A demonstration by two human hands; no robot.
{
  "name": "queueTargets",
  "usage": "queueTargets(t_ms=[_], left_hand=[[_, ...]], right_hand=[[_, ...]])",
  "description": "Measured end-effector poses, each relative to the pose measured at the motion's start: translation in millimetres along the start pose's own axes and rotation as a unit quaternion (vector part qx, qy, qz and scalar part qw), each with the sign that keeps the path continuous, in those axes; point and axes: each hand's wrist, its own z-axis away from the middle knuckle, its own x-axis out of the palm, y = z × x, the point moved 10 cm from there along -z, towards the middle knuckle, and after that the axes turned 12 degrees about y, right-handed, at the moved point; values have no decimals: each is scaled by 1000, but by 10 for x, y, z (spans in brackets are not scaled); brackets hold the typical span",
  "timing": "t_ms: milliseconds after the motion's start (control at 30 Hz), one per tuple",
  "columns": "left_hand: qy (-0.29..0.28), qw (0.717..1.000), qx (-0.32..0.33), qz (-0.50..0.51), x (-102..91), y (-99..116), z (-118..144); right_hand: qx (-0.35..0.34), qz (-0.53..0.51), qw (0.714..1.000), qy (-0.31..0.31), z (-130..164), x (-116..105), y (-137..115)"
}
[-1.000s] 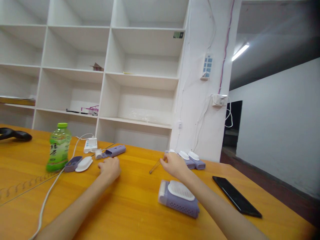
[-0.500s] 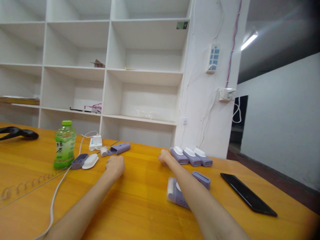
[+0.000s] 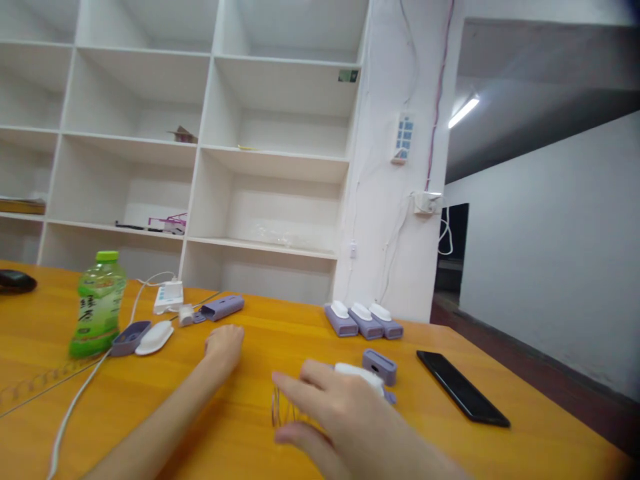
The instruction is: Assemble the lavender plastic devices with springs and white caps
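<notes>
My left hand [image 3: 225, 345] is closed above the table, its fingers curled away from me; anything inside it is hidden. My right hand [image 3: 335, 407] is nearer, thumb and forefinger curved around a thin wire coil [image 3: 281, 408], whose details are blurred. Behind and partly under that hand are a white oval piece [image 3: 357, 373] and a small purple case part [image 3: 380, 367]. Beyond my left hand lie a purple case [image 3: 223, 307], a white oval piece [image 3: 154, 337] and an open purple case part [image 3: 131, 338].
Several purple cases with white tops [image 3: 367, 323] stand in a row at the back edge. A black phone-like slab [image 3: 460, 387] lies right. To the left are a green drink bottle [image 3: 100, 307], a power strip [image 3: 167, 297] and a white cable [image 3: 75, 413]. White shelves [image 3: 265, 250] stand behind.
My right hand has come back towards me from the row of purple cases and now shows the thin coil between its fingers. My left hand stays closed. The view has turned slightly right.
</notes>
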Motion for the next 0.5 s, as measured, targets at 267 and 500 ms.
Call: queueTargets(t_ms=[267, 500], left_hand=[[30, 990, 69, 120, -79, 247, 2], [56, 906, 164, 385, -366, 1132, 339]], right_hand=[[74, 38, 995, 47, 887, 238, 725], [260, -166, 948, 73, 948, 342, 1031]])
